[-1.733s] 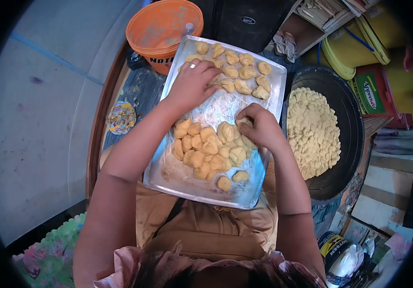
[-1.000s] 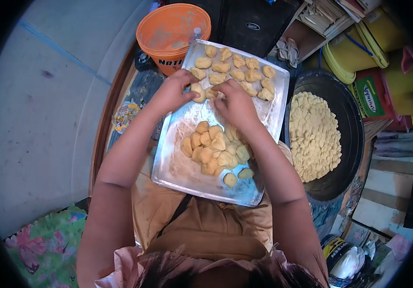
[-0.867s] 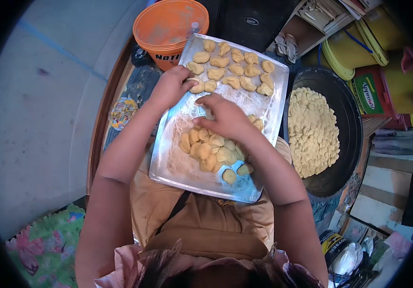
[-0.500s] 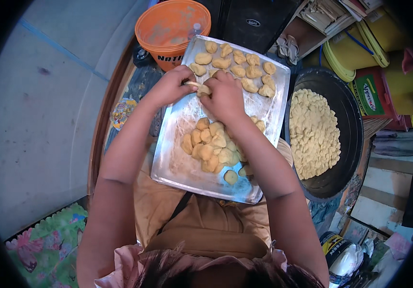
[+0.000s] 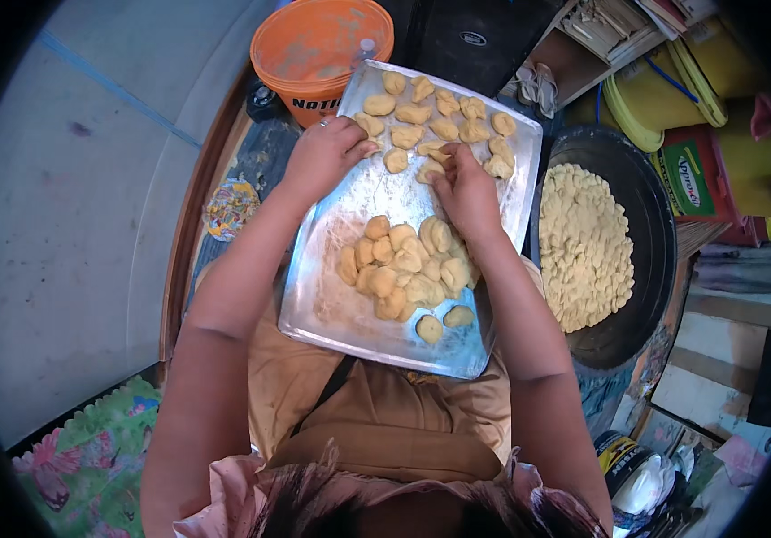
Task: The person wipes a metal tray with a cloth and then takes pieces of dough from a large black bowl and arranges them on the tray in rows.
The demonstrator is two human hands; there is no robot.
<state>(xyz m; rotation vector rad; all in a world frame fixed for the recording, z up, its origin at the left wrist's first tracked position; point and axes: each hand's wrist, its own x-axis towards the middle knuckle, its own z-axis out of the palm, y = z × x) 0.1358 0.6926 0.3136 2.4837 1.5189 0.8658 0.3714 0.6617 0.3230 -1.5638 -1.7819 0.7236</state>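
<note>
A metal baking tray point(image 5: 322, 300) lies across my lap, tilted in view. Rows of flattened yellowish dough pieces point(image 5: 413, 114) cover its far end, while a heap of rounder dough lumps point(image 5: 403, 260) sits nearer to me. My right hand point(image 5: 468, 193) pinches a dough piece point(image 5: 428, 170) at the near edge of the rows, thumb and fingers closed on it. Over the tray's left edge is my left hand point(image 5: 324, 157), fingers curled together beside a dough piece point(image 5: 368, 125). What its fingertips hold is mostly hidden.
A black basin point(image 5: 662, 269) with a large mass of dough point(image 5: 587, 247) stands right of the tray. Behind the tray's far left corner is an orange bucket point(image 5: 300, 63). Yellow containers point(image 5: 641, 108) and a shelf point(image 5: 574, 63) crowd the far right. A pale wall point(image 5: 80, 224) bounds the left.
My hands were together, stretching dough between them. They have parted: the right moved right and down onto the tray with a piece, the left stayed near the left edge.
</note>
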